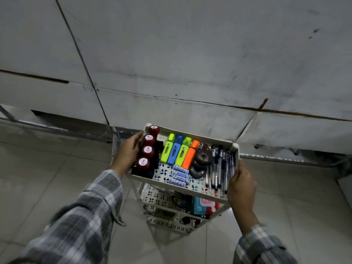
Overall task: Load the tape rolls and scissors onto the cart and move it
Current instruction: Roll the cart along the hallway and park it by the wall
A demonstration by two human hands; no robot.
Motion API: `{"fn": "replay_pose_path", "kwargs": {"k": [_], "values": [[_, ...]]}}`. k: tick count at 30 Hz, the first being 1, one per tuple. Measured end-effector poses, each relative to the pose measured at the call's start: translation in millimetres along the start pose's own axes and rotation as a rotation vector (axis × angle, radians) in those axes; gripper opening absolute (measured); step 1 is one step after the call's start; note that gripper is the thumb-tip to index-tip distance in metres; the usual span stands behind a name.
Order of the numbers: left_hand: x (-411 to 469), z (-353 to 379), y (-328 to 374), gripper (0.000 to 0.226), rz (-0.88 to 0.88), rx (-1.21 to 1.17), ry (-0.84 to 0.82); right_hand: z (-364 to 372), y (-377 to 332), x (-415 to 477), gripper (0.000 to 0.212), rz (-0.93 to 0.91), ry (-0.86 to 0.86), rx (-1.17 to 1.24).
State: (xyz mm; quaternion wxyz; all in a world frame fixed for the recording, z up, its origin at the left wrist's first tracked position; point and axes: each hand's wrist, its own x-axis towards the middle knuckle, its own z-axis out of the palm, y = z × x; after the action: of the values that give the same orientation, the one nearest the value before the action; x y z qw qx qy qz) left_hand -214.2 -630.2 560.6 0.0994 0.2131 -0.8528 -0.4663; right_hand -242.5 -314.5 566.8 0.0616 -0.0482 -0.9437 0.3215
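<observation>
A white tiered cart stands on the tiled floor below me. Its top tray holds dark tape rolls, four highlighters, red-capped bottles, batteries and black pens. My left hand grips the tray's left rim next to the bottles. My right hand grips the right rim beside the pens. A dark looped object, possibly scissors, lies on the middle shelf; I cannot tell for sure.
A large grey tabletop on metal legs fills the upper view, its edge just beyond the cart. A red and teal packet lies on the middle shelf. Light floor tiles spread to both sides.
</observation>
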Motion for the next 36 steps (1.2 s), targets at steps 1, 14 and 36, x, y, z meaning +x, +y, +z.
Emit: {"fn": "replay_pose_path", "kwargs": {"k": [1, 14, 36], "values": [[5, -1, -1, 0.039, 0.010, 0.007, -0.012, 1, -2, -1, 0.036, 0.014, 0.007, -0.002], [-12, -2, -6, 0.040, -0.015, -0.025, 0.049, 4, -16, 22, 0.034, -0.094, -0.011, -0.147], [-1, 43, 16, 0.040, -0.076, -0.035, 0.372, 26, -25, 150, 0.031, -0.322, -0.118, -0.010]]}}
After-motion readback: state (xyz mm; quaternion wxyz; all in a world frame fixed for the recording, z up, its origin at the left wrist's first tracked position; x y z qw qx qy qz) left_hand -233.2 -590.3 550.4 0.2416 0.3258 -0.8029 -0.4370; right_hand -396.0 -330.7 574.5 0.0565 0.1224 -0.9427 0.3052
